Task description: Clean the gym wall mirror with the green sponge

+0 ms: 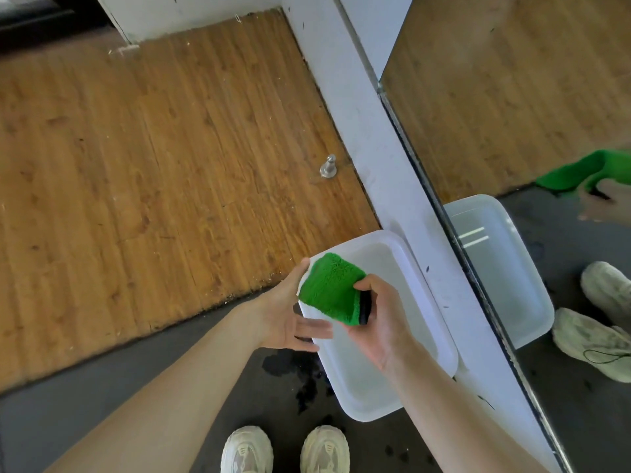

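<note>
Mirror [512,97] runs along the wall at right, its lower edge close to the floor, within arm's reach. Tub [362,387] stands on the dark mat directly below it, apparently holding water; wet spots on the mat beside it suggest wringing or dripping there. Sponge [329,288] is held above the tub, likely so drips fall inside. Right hand [384,322] grips the sponge at its black-banded end, fingers curled round it. Left hand [290,312] is open, fingers straight, against the sponge's far edge, steadying it.
</note>
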`<state>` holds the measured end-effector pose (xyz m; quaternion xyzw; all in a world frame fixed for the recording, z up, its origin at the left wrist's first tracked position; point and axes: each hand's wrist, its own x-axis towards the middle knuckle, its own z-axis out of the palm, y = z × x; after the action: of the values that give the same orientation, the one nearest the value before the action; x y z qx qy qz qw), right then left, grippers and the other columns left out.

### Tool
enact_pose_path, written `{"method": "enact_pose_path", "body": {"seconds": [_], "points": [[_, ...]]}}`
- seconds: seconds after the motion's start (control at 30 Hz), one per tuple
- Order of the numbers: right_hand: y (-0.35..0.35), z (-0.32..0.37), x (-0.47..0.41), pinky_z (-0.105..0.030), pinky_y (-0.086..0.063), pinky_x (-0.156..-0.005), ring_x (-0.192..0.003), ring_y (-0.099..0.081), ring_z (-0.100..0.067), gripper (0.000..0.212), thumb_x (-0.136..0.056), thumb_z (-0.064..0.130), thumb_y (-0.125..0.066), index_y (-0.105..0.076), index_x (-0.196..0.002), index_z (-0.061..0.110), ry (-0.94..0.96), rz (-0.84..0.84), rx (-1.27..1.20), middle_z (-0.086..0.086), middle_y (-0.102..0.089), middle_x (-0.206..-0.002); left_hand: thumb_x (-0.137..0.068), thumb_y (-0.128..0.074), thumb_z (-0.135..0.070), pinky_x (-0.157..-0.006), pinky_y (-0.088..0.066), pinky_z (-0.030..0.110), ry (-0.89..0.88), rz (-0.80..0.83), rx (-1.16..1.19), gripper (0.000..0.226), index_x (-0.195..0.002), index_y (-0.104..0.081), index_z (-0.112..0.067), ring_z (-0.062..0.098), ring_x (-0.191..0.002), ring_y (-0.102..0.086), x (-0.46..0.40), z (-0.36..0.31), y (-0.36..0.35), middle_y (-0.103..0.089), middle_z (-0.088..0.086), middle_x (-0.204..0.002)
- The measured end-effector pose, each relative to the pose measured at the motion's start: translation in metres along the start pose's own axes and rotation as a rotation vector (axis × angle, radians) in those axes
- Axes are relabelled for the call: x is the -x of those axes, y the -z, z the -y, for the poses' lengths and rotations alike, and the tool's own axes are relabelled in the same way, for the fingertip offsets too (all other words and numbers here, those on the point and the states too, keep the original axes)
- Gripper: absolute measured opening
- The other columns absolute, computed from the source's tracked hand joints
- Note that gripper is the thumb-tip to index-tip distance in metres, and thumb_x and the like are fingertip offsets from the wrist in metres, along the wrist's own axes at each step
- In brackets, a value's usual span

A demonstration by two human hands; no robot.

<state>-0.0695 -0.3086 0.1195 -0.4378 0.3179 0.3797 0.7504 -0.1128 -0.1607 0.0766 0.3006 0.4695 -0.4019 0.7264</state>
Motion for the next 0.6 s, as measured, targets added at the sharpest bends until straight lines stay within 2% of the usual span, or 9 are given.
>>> {"method": "enact_pose_path", "body": {"seconds": [0.07,0.1,0.17,0.27,0.3,0.37,0.43,0.53,0.6], "points": [[0.005,-0.009,-0.010,-0.027,-0.056,-0.056,-0.064,-0.069,-0.020,0.035,-0.093,-0.002,-0.035,-0.067,-0.082,0.001,-0.006,-0.019,0.008,-0.013,-0.070,-0.077,-0.098,-0.063,-0.037,-0.074,-0.063,0.041,-0.159,-0.135,0.209,0.053,-0.143,-0.051,-0.012,0.027,-0.094,-0.073,-0.013,-0.004,0.002,-0.072,0.015,-0.114],[0.009,-0.014,-0.017,-0.029,-0.057,-0.063,-0.072,-0.071,-0.021,0.034,-0.094,-0.002,-0.037,-0.070,-0.086,0.001,0.012,-0.046,0.041,-0.016,-0.073,-0.085,-0.099,-0.064,-0.018,-0.064,-0.063,0.035,-0.276,-0.238,0.295,0.050,-0.146,-0.049,-0.011,0.024,-0.092,-0.071,-0.021,-0.006,0.005,-0.070,0.013,-0.116],[0.020,-0.027,-0.034,-0.031,-0.054,-0.078,-0.084,-0.069,-0.021,0.028,-0.093,0.000,-0.045,-0.072,-0.092,0.007,0.105,-0.215,0.235,-0.018,-0.073,-0.096,-0.095,-0.063,0.002,-0.068,-0.058,0.029,-0.471,-0.433,0.317,0.072,-0.157,-0.032,-0.017,0.022,-0.104,-0.066,-0.033,-0.010,0.013,-0.063,0.009,-0.128],[0.041,-0.047,-0.060,-0.023,-0.047,-0.068,-0.070,-0.059,-0.009,0.022,-0.092,0.002,-0.055,-0.070,-0.090,0.017,0.310,-0.449,0.650,-0.003,-0.065,-0.077,-0.094,-0.061,0.010,-0.097,-0.054,0.033,-0.564,-0.586,0.156,0.091,-0.162,-0.014,-0.027,0.019,-0.105,-0.062,-0.044,-0.006,0.020,-0.057,-0.005,-0.102],[0.047,-0.053,-0.068,-0.026,-0.048,-0.069,-0.072,-0.059,-0.011,0.021,-0.091,0.001,-0.056,-0.071,-0.094,0.015,0.362,-0.482,0.751,0.000,-0.064,-0.076,-0.094,-0.060,0.010,-0.100,-0.052,0.034,-0.576,-0.605,0.098,0.091,-0.162,-0.012,-0.028,0.016,-0.099,-0.062,-0.050,-0.002,0.022,-0.055,-0.008,-0.094],[0.058,-0.065,-0.083,-0.033,-0.051,-0.078,-0.082,-0.064,-0.021,0.023,-0.092,0.001,-0.058,-0.072,-0.106,0.012,0.390,-0.530,0.887,-0.002,-0.067,-0.084,-0.095,-0.059,0.010,-0.089,-0.054,0.027,-0.577,-0.632,-0.012,0.092,-0.162,-0.010,-0.030,0.010,-0.087,-0.060,-0.064,0.006,0.027,-0.057,-0.007,-0.089],[0.072,-0.075,-0.096,-0.033,-0.053,-0.081,-0.089,-0.066,-0.026,0.024,-0.093,0.003,-0.059,-0.071,-0.113,0.011,0.391,-0.547,0.967,-0.005,-0.069,-0.092,-0.095,-0.059,0.008,-0.082,-0.051,0.020,-0.569,-0.651,-0.121,0.093,-0.163,-0.007,-0.029,0.013,-0.096,-0.064,-0.077,0.015,0.031,-0.067,0.001,-0.103],[0.094,-0.087,-0.114,-0.024,-0.044,-0.079,-0.093,-0.064,-0.024,0.022,-0.095,0.006,-0.061,-0.069,-0.115,0.009,0.401,-0.532,1.045,-0.005,-0.069,-0.098,-0.097,-0.059,0.006,-0.102,-0.040,0.025,-0.534,-0.646,-0.202,0.091,-0.162,-0.003,-0.024,0.018,-0.126,-0.057,-0.097,0.026,0.036,-0.066,0.005,-0.129],[0.107,-0.093,-0.122,-0.025,-0.042,-0.079,-0.097,-0.063,-0.026,0.023,-0.095,0.007,-0.060,-0.067,-0.117,0.007,0.394,-0.516,1.101,-0.009,-0.070,-0.104,-0.098,-0.058,0.004,-0.105,-0.038,0.025,-0.507,-0.629,-0.208,0.089,-0.163,-0.003,-0.022,0.015,-0.124,-0.056,-0.109,0.031,0.041,-0.065,0.002,-0.126]]}}
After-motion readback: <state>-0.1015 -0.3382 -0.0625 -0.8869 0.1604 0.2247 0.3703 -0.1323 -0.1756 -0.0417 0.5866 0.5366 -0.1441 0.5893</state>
